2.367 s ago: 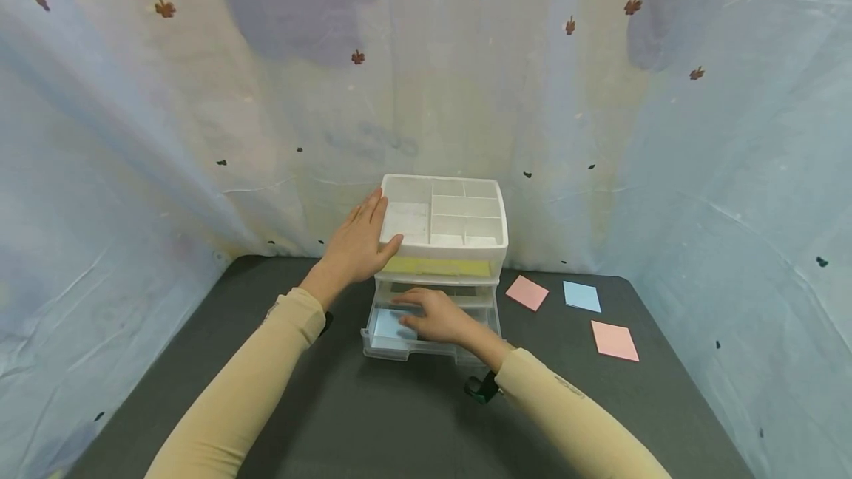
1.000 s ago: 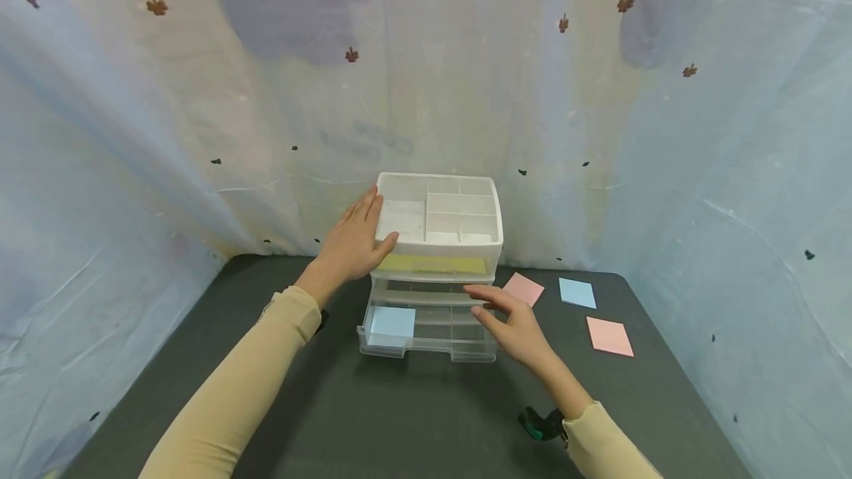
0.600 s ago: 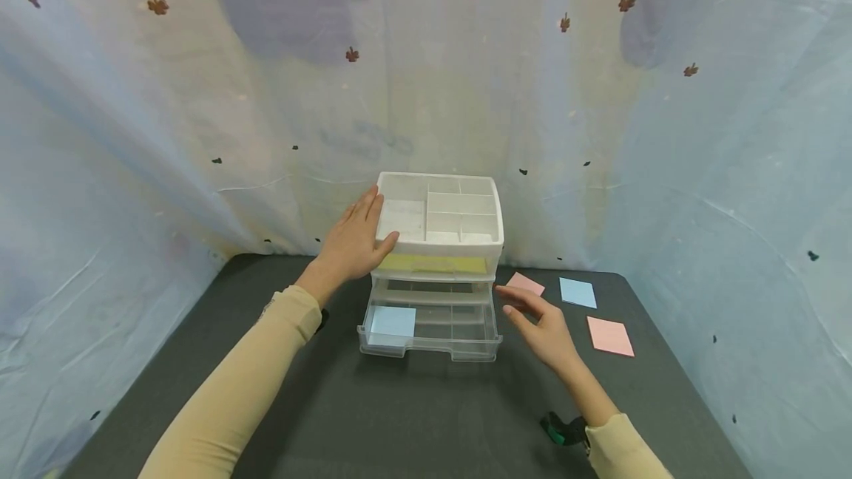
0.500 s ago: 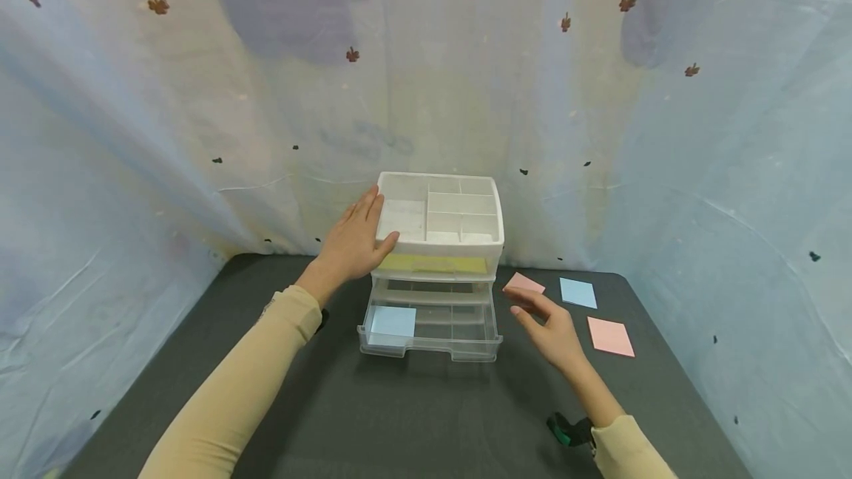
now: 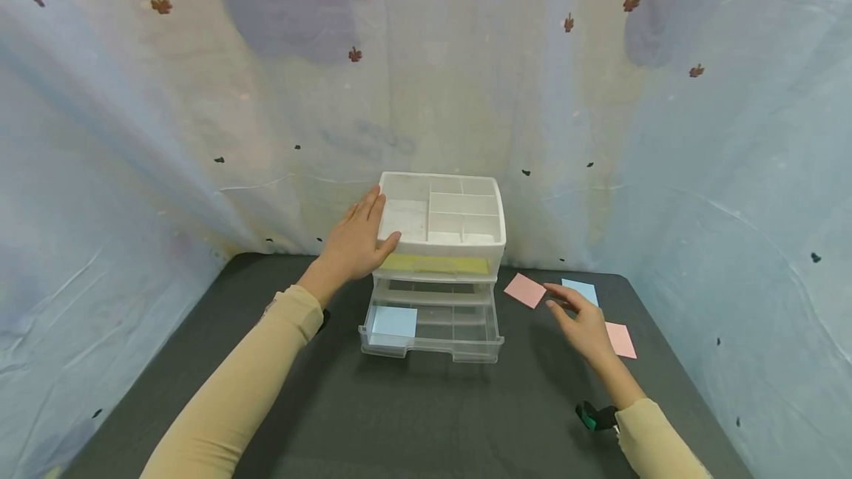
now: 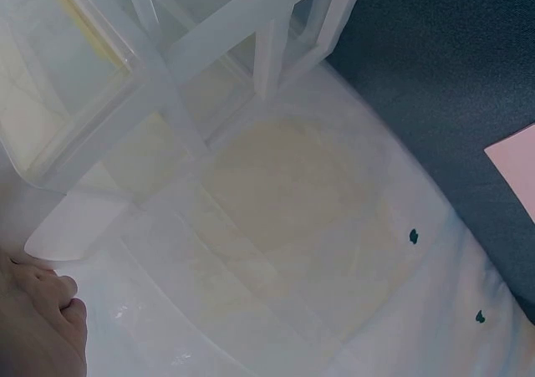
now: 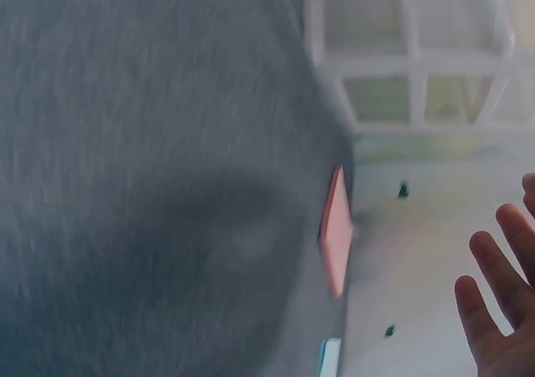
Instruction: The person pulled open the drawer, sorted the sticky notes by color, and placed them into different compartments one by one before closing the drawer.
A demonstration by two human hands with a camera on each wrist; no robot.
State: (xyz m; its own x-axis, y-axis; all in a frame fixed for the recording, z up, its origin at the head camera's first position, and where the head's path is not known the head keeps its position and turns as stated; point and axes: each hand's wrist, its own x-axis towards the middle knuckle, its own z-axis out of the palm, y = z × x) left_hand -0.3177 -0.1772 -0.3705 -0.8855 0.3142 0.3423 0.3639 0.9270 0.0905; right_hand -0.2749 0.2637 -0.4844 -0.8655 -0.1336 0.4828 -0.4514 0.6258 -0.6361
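My left hand [image 5: 353, 246] rests with straight fingers against the left side of a white drawer organizer [image 5: 442, 250]. Its clear bottom drawer [image 5: 459, 350] is pulled out and holds a blue sticky note pad [image 5: 394, 322] at the left. To the right of the organizer, my right hand [image 5: 586, 327] hovers over the table with relaxed, spread fingers and nothing held. It partly covers a second blue pad [image 5: 586, 290] and a pink pad [image 5: 622, 340]. Another pink pad [image 5: 525, 291] lies between that hand and the organizer. The right wrist view shows the fingers [image 7: 497, 268] apart.
The dark table [image 5: 426, 420] extends in front of the organizer. Behind it hangs a patterned pale curtain [image 5: 439, 94], which also lines both sides. Something yellow [image 5: 435, 265] shows through the upper drawer front.
My right hand has left the bottom drawer and moved right across the table, past the nearer pink pad. The blue pad stays in the drawer. My left hand keeps its place on the organizer.
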